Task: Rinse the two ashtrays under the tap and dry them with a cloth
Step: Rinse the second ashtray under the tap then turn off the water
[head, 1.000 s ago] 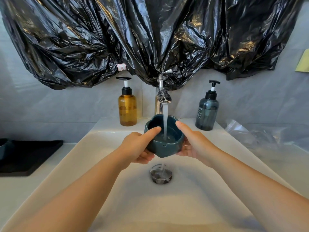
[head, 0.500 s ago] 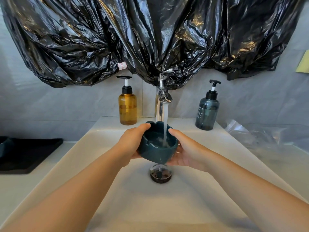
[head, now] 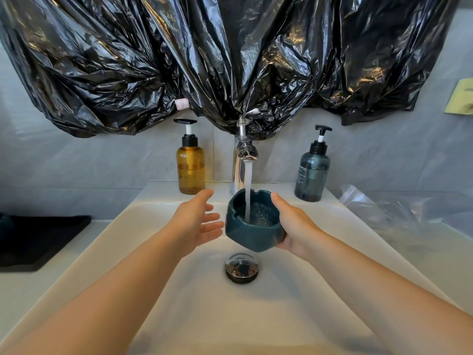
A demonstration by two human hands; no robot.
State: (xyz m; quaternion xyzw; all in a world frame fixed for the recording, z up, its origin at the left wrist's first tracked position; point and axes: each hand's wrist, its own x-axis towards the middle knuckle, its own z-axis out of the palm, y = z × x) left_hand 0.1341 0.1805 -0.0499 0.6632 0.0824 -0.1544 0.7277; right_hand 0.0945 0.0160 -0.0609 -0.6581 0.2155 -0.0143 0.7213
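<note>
Ashtray (head: 252, 233), dark teal, sits over the sink (head: 230, 316), tilted a little toward us, directly under the tap (head: 242, 162). The water stream (head: 248, 185) lands inside it. Far left: black mat (head: 38, 242) on the counter, well apart from the basin. Next: amber pump bottle (head: 190, 170) on the back ledge, left of the tap. Our left hand (head: 195, 221) has its fingers straight and spread, palm facing the ashtray, holding nothing. Its fingertips are just beside the ashtray's left wall; we cannot tell whether they touch. Centre: the chrome tap pokes out beneath black plastic sheeting (head: 204, 60) that hangs across the wall above, and water is running. Drain plug (head: 242, 269) is in the basin floor below the ashtray, apart from it. Our right hand (head: 294, 226) alone grips the ashtray, thumb up along the right rim, fingers curled under the base. Further right: blue-grey pump bottle (head: 311, 175) on the ledge, then crumpled clear plastic (head: 399, 208) on the counter. Far right edge: pale yellow-green item (head: 460, 98) on the wall, cut off by the frame.
</note>
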